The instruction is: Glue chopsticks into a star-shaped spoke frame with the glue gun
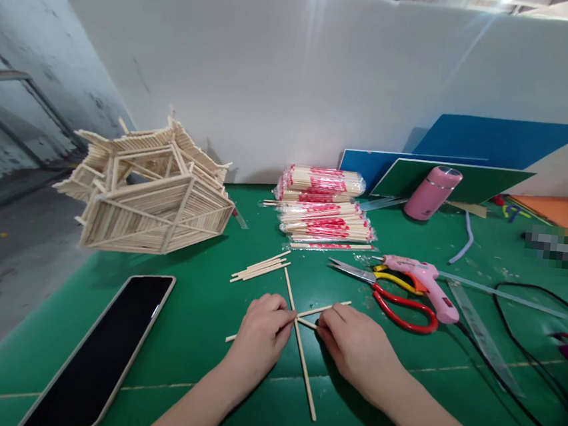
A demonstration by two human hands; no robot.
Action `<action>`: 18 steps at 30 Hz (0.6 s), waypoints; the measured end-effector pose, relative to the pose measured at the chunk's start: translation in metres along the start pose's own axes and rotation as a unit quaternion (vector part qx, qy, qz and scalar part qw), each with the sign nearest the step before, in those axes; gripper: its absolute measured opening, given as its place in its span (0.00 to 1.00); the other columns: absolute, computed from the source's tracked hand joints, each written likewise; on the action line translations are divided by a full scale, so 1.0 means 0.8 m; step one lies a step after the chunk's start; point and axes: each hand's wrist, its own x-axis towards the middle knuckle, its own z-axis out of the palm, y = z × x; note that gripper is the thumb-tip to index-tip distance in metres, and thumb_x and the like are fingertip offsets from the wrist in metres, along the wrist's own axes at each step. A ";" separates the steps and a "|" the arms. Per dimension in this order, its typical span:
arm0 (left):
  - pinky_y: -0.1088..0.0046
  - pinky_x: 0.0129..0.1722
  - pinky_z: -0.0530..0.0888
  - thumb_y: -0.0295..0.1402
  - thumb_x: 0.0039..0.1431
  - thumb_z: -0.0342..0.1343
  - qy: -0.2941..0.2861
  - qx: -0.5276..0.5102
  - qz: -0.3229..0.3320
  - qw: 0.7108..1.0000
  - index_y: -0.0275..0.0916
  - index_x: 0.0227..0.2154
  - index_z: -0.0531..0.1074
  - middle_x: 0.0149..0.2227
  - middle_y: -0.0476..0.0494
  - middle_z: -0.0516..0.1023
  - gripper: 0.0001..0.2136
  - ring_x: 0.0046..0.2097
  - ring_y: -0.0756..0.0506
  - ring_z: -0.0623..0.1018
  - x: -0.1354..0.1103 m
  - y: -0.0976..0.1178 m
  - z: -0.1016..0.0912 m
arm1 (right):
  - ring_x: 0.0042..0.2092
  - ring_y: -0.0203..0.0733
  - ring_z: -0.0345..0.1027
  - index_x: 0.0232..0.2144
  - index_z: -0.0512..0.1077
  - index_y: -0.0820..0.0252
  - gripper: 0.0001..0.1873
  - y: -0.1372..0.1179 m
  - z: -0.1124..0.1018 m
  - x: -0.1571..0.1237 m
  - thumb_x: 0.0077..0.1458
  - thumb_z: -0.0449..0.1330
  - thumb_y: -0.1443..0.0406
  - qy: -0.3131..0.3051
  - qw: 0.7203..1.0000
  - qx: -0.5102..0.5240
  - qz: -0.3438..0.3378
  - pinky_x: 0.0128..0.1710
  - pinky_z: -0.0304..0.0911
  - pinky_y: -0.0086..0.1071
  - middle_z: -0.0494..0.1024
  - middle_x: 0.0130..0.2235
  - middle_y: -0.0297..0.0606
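Note:
On the green tabletop, thin wooden chopsticks are laid out in a star shape, with one long chopstick (305, 369) pointing toward me. My left hand (264, 325) is closed, its thumb and fingertips pinching at the point where the chopsticks meet; another chopstick (230, 338) sticks out from behind it. Just to the right, my right hand (352, 337) pinches a short chopstick (307, 324) whose tip reaches the meeting point. A further chopstick (315, 308) slants up under the right fingers. Loose cut chopsticks (261, 268) lie beyond the left hand.
A chopstick model building (160, 194) stands at left, above a phone (105, 350). Wrapped chopstick packs (322, 210) lie at the back. Red-handled scissors (400, 308), a pink glue gun (425, 280) with its cord, and a pink bottle (431, 195) are at right.

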 end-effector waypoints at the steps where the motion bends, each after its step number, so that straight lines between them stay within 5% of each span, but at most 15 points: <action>1: 0.71 0.32 0.64 0.28 0.53 0.46 0.000 0.001 0.000 1.000 0.40 0.30 0.74 0.28 0.44 0.69 0.11 0.33 0.47 0.67 0.000 0.000 0.000 | 0.31 0.37 0.63 0.28 0.66 0.59 0.09 0.001 0.002 -0.001 0.55 0.46 0.68 0.005 1.000 0.008 -0.003 0.29 0.54 0.28 0.70 0.28 0.36; 18: 0.70 0.33 0.66 0.28 0.53 0.46 0.017 -0.013 -0.014 1.000 0.38 0.31 0.72 0.29 0.43 0.70 0.09 0.33 0.46 0.69 0.001 0.003 -0.001 | 0.31 0.36 0.63 0.27 0.66 0.59 0.09 -0.004 0.000 -0.005 0.55 0.47 0.68 0.005 0.999 0.049 -0.003 0.30 0.55 0.27 0.70 0.28 0.35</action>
